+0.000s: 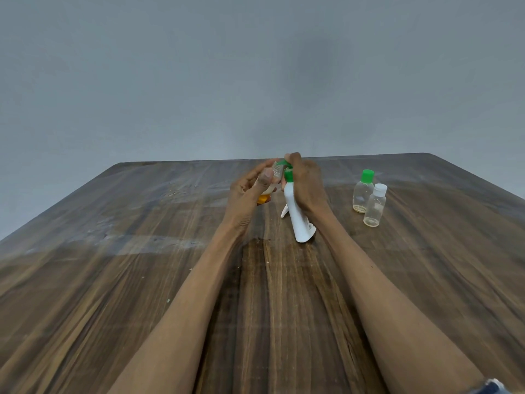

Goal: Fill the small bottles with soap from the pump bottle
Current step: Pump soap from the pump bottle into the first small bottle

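Small bottles [369,196]: two standing, capped

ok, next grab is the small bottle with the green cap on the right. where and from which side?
Judging from its pose, take the green-capped bottle around its clear body just under the cap, coming from its left or far side. It stands upright on the table, and the white-capped bottle crowds its near-right side.
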